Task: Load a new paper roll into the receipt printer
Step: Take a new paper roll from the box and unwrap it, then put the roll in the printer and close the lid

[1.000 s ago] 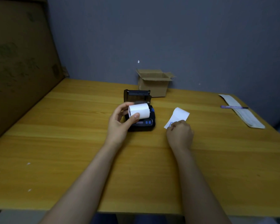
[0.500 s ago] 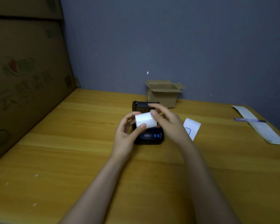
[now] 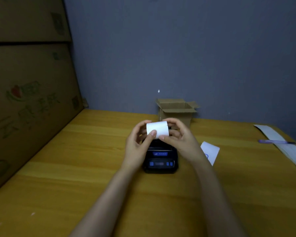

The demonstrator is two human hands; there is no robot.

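A white paper roll (image 3: pixel 158 128) is held in the air just above the back of the small black receipt printer (image 3: pixel 161 159), which sits on the wooden table (image 3: pixel 75 168). My left hand (image 3: pixel 138 142) grips the roll's left end, thumb on its front. From the other side my right hand (image 3: pixel 179 136) holds its right end, fingers curled over the top. The printer's blue buttons face me. Its open lid and paper bay are hidden behind the roll and my hands.
A small open cardboard box (image 3: pixel 177 109) stands behind the printer by the grey wall. A white paper slip (image 3: pixel 210 151) lies right of the printer. A purple pen (image 3: pixel 275 142) rests on a long paper strip (image 3: pixel 284 146) at far right. A large cardboard sheet (image 3: pixel 27 100) lines the left side.
My right hand left the paper slip and came over to grip the roll's right end. Both hands now hold the roll, lifted a little higher above the printer. The camera has moved closer.
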